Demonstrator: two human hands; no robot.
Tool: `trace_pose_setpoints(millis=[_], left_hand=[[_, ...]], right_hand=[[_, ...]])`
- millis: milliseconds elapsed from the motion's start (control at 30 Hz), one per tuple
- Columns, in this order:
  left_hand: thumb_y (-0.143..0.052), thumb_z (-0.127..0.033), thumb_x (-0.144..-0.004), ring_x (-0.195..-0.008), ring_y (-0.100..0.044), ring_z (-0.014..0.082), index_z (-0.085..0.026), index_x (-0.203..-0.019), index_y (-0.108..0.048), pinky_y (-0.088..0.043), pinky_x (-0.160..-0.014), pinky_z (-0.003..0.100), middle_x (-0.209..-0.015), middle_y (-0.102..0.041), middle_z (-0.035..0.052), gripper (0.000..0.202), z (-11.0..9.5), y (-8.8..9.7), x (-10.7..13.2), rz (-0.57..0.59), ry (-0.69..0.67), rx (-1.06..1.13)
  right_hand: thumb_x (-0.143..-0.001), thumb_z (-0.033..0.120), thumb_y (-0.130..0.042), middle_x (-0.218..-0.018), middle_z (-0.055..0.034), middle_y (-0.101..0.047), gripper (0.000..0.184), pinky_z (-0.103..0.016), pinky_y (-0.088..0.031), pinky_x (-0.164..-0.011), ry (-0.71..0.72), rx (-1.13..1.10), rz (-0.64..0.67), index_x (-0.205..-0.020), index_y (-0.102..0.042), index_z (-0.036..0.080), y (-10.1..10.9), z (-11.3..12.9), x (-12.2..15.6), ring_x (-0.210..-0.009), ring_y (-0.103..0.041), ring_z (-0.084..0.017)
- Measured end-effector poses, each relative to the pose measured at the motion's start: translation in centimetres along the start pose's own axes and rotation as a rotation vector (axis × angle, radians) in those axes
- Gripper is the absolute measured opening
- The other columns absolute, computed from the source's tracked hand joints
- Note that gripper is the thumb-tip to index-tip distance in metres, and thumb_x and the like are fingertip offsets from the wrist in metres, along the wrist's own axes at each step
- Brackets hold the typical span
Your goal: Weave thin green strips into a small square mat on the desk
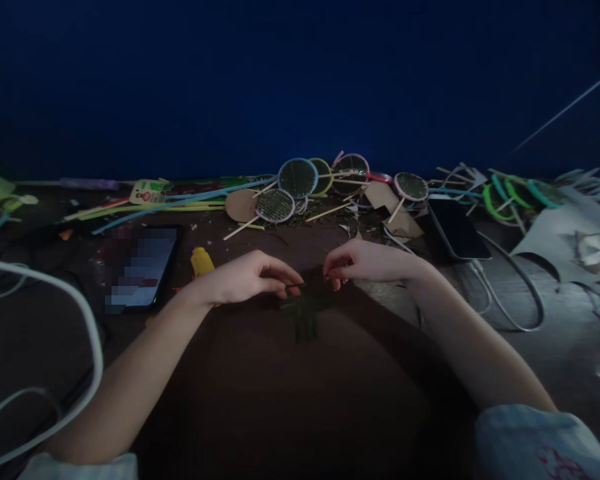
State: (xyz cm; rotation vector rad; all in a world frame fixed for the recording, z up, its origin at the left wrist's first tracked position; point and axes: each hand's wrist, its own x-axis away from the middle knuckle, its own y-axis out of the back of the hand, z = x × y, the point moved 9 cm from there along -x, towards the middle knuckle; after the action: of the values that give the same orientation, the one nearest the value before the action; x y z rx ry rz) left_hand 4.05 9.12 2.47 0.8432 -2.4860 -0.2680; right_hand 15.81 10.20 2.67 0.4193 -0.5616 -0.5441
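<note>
In the head view, my left hand (pixel 260 277) pinches the end of a thin dark green leaf strip (pixel 296 286) between thumb and fingers. Just below the fingertips lies a small crossed piece of green leaf strips (pixel 306 317), dim and blurred against the dark table. My right hand (pixel 356 262) hovers on the other side of it, fingers curled and thumb drawn in. Whether anything thin is between those fingers is too dark to make out. A gap separates the two hands.
Round woven fans (pixel 298 179) with coloured rims and sticks lie along the back, among cardboard pieces (pixel 381 196). A lit phone (pixel 150 270) and a yellow tool (pixel 201 262) are at left. A dark phone (pixel 457 228) with a cable (pixel 517 327) sits right. A white cable (pixel 98 360) loops at front left.
</note>
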Motion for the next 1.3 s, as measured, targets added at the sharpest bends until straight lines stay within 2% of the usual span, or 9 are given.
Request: trace_pose_setpoints(millis=[133, 300, 433, 533, 800, 967, 1000, 1167, 1300], left_hand=[[-0.053, -0.017, -0.077, -0.078, -0.064, 0.0124, -0.017, -0.102, -0.063, -0.049, -0.070, 0.021, -0.091, -0.070, 0.0035, 0.027, 0.4, 0.7, -0.3, -0.081, 0.030, -0.027], [-0.050, -0.013, -0.075, -0.080, -0.064, 0.0127, -0.017, -0.100, -0.064, -0.048, -0.072, 0.022, -0.089, -0.070, 0.0032, 0.028, 0.8, 0.9, -0.4, -0.116, 0.045, -0.083], [-0.051, -0.013, -0.075, -0.081, -0.064, 0.0131, -0.016, -0.099, -0.064, -0.048, -0.072, 0.022, -0.090, -0.070, 0.0035, 0.028, 0.7, 0.7, -0.4, -0.122, 0.042, -0.084], [-0.050, -0.011, -0.075, -0.079, -0.064, 0.0126, -0.016, -0.099, -0.064, -0.048, -0.072, 0.022, -0.090, -0.070, 0.0033, 0.029, 0.5, 0.6, -0.4, -0.122, 0.051, -0.092], [-0.048, -0.014, -0.077, -0.084, -0.063, 0.0135, -0.018, -0.100, -0.062, -0.047, -0.074, 0.022, -0.093, -0.069, 0.0017, 0.027, 0.1, 0.4, -0.3, -0.123, 0.023, -0.136], [-0.045, -0.021, -0.080, -0.093, -0.057, 0.0172, -0.020, -0.095, -0.061, -0.043, -0.082, 0.029, -0.101, -0.064, 0.0022, 0.022, -2.2, 2.8, 1.3, -0.418, -0.039, -0.466], [-0.042, -0.017, -0.079, -0.091, -0.057, 0.0170, -0.020, -0.090, -0.062, -0.042, -0.082, 0.030, -0.099, -0.063, 0.0020, 0.023, -2.8, 2.5, 1.5, -0.410, -0.064, -0.534], [-0.035, 0.003, -0.071, -0.103, -0.051, 0.0168, -0.022, -0.094, -0.066, -0.036, -0.094, 0.033, -0.107, -0.062, 0.0015, 0.045, -3.4, -3.1, 1.1, -0.053, -0.231, -0.644], [-0.034, 0.005, -0.072, -0.107, -0.049, 0.0167, -0.023, -0.105, -0.062, -0.039, -0.091, 0.031, -0.117, -0.057, 0.0027, 0.052, -2.3, -5.6, 1.1, -0.019, -0.249, -0.695]], right_hand=[[-0.074, 0.021, -0.047, -0.077, -0.0026, -0.068, 0.021, -0.023, -0.044, -0.069, 0.002, 0.003, -0.052, -0.089, -0.062, 0.016, 0.6, 0.1, 0.2, -0.075, -0.061, -0.014], [-0.077, 0.021, -0.047, -0.099, -0.0018, -0.066, 0.032, -0.024, -0.041, -0.078, 0.042, 0.017, -0.221, -0.107, -0.060, 0.019, 2.1, 1.0, 0.4, -0.092, -0.058, -0.014], [-0.080, 0.034, -0.049, -0.096, -0.0028, -0.066, 0.029, -0.024, -0.040, -0.071, 0.055, 0.056, -0.345, -0.099, -0.064, 0.019, 2.2, 1.6, 0.2, -0.084, -0.058, -0.014], [-0.076, 0.038, -0.054, -0.082, -0.0020, -0.067, 0.027, -0.022, -0.039, -0.065, 0.063, 0.063, -0.303, -0.088, -0.066, 0.017, 1.1, 1.9, -0.4, -0.073, -0.057, -0.012], [-0.073, 0.024, -0.054, -0.064, 0.0009, -0.064, 0.013, -0.020, -0.036, -0.056, 0.051, 0.032, -0.201, -0.076, -0.065, 0.016, -0.4, 1.7, -1.0, -0.059, -0.053, -0.008], [-0.072, 0.025, -0.054, -0.064, -0.0002, -0.064, 0.012, -0.022, -0.038, -0.060, -0.052, 0.041, -0.316, -0.072, -0.063, 0.016, 1.8, 0.4, -0.2, -0.062, -0.056, -0.011], [-0.072, 0.025, -0.054, -0.064, -0.0003, -0.064, 0.012, -0.022, -0.038, -0.061, -0.070, 0.039, -0.349, -0.072, -0.063, 0.016, 2.4, 0.2, 0.0, -0.063, -0.056, -0.011], [-0.073, 0.029, -0.053, -0.062, 0.0005, -0.062, 0.015, -0.023, -0.039, -0.062, -0.074, 0.033, -0.430, -0.071, -0.061, 0.017, 3.9, 0.0, 0.8, -0.061, -0.056, -0.011], [-0.073, 0.031, -0.053, -0.063, 0.0005, -0.063, 0.016, -0.024, -0.039, -0.062, -0.068, 0.018, -0.434, -0.070, -0.060, 0.017, 3.8, 0.0, 0.9, -0.061, -0.056, -0.011]])
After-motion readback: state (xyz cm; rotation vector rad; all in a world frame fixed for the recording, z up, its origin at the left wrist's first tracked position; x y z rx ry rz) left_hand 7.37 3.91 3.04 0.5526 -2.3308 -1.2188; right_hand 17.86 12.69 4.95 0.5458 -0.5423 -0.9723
